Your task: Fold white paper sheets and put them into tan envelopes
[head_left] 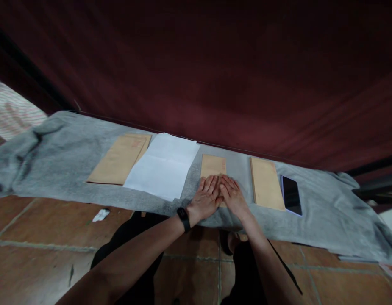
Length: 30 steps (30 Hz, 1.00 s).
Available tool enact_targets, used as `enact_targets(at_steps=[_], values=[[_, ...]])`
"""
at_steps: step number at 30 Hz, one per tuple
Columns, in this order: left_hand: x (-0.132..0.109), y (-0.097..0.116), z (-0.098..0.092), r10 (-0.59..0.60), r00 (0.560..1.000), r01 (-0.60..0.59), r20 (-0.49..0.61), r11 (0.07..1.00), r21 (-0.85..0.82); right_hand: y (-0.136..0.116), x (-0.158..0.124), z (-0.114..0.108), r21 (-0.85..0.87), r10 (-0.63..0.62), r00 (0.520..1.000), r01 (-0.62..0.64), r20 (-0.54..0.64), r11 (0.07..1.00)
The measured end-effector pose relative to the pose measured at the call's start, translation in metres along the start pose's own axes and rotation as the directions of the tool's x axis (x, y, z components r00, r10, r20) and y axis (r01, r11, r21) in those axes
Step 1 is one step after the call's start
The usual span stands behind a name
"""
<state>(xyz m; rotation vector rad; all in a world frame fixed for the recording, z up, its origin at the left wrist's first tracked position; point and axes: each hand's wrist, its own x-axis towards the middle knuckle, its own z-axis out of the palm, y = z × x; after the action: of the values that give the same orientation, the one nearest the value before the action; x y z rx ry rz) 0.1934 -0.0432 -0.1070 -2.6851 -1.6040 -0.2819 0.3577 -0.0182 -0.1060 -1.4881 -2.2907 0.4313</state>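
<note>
- black wristband (183,218): on the left wrist, above tiled floor (40,241).
- left hand (207,197), right hand (233,195): palms down, fingers straight and close together, fingertips of both meeting, pressed flat on middle envelope (212,165).
- middle envelope: brown, on grey cloth (62,156), between white sheet (164,167) and right envelope (266,183).
- phone (291,195): just beside right envelope.
- left envelope (119,160): right edge overlapped by white sheet.
</note>
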Motion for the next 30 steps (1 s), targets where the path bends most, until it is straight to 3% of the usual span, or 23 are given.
enact_targets(at_steps=[5,18,30], values=[[-0.001,0.002,-0.002,-0.022,1.0,0.022,-0.003,1.0,-0.006,-0.014,0.0,0.012,-0.026,0.012,0.998,-0.011,0.061,1.0],[-0.002,-0.001,0.0,-0.03,0.999,0.029,-0.03,0.999,-0.027,-0.012,-0.001,0.019,-0.252,0.095,0.995,-0.096,-0.016,0.963],[-0.009,-0.018,-0.004,-0.181,0.984,0.181,-0.001,0.983,-0.017,-0.001,-0.003,0.02,-0.314,0.173,0.976,-0.206,-0.129,0.927]])
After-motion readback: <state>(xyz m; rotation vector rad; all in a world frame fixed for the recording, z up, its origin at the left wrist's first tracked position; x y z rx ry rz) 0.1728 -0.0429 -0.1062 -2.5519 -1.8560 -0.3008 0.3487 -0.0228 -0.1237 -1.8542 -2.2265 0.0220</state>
